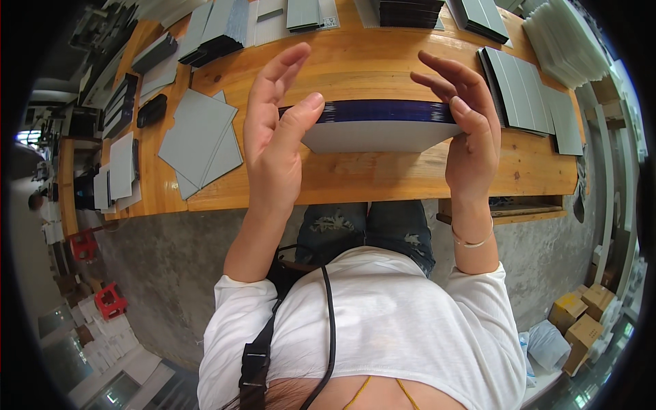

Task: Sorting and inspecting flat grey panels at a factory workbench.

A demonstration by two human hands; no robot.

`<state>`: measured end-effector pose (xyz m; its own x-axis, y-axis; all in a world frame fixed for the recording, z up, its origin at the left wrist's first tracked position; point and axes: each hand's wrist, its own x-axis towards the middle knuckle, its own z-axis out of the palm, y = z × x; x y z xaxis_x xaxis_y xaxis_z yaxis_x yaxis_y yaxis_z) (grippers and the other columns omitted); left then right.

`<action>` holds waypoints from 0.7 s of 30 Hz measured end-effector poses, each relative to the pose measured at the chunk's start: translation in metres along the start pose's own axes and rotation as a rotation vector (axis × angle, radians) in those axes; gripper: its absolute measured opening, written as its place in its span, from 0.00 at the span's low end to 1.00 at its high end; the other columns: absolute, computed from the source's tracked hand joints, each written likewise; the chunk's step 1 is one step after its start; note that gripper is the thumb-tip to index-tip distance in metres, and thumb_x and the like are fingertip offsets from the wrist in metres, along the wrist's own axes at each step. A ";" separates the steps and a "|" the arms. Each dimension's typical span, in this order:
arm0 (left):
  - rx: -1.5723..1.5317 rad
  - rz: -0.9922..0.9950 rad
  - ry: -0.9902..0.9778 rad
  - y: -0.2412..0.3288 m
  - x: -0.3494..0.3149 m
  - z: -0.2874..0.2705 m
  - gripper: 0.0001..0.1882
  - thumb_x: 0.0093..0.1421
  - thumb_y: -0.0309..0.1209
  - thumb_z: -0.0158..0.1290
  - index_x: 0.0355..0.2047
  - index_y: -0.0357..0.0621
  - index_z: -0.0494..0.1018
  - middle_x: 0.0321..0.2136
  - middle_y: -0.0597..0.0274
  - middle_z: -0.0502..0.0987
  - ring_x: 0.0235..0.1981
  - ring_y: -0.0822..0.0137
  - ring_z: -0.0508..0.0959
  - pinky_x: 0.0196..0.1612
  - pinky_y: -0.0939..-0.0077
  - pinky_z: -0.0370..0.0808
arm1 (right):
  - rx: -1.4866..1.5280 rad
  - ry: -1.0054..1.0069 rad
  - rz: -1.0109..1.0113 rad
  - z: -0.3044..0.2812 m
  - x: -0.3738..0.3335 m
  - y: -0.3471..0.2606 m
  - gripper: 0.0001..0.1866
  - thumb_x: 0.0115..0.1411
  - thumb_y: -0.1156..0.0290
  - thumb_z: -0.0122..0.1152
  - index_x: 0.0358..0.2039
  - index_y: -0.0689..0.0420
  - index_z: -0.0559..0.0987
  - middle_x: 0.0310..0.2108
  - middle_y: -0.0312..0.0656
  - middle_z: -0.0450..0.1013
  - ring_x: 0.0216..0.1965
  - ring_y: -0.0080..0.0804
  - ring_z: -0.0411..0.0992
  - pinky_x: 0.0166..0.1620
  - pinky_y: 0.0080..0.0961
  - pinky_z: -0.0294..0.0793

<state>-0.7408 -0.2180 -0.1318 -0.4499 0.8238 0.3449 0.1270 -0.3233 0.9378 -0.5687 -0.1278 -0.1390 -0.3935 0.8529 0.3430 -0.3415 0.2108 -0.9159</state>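
A stack of thin sheets [386, 111] with dark blue, glossy edges spans the gap between my two hands over the wooden table [355, 179]. Its pale grey face [383, 138] is turned toward me. My left hand [277, 137] presses the stack's left end, thumb along the near top edge and fingers stretched out beyond it. At the opposite end, my right hand [473, 133] grips with its thumb bent against the corner and its fingers extended. The palms hide both ends of the stack, and whether its underside touches the table I cannot tell.
Flat grey boards [201, 140] lie overlapping at the left, beside a small black object [152, 111]. Grey panels [519, 89] are stacked at the right. More dark-edged stacks [410, 12] line the far side, near a pile of white translucent sheets [566, 42].
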 end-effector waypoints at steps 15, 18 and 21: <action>-0.225 -0.064 -0.002 0.007 0.004 0.010 0.22 0.61 0.36 0.39 0.53 0.39 0.62 0.51 0.54 0.70 0.55 0.67 0.65 0.59 0.74 0.54 | 0.143 -0.014 -0.023 0.014 -0.003 -0.005 0.19 0.63 0.64 0.38 0.36 0.68 0.73 0.34 0.52 0.75 0.37 0.33 0.75 0.44 0.24 0.72; -0.229 -0.137 -0.057 0.000 0.002 0.005 0.23 0.61 0.37 0.40 0.54 0.38 0.62 0.51 0.55 0.70 0.56 0.66 0.64 0.59 0.74 0.54 | 0.110 -0.014 0.049 0.011 -0.002 -0.002 0.17 0.63 0.65 0.42 0.38 0.67 0.72 0.35 0.50 0.75 0.39 0.32 0.74 0.45 0.24 0.72; -0.111 -0.180 -0.113 -0.007 0.003 -0.004 0.24 0.61 0.38 0.40 0.54 0.39 0.62 0.51 0.55 0.69 0.57 0.65 0.64 0.59 0.73 0.53 | 0.056 0.027 0.053 0.008 0.000 0.007 0.16 0.63 0.65 0.44 0.40 0.66 0.72 0.36 0.49 0.75 0.41 0.31 0.73 0.46 0.24 0.71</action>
<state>-0.7467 -0.2157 -0.1374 -0.3538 0.9177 0.1806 -0.0474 -0.2104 0.9765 -0.5781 -0.1299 -0.1439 -0.3891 0.8751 0.2877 -0.3680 0.1387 -0.9194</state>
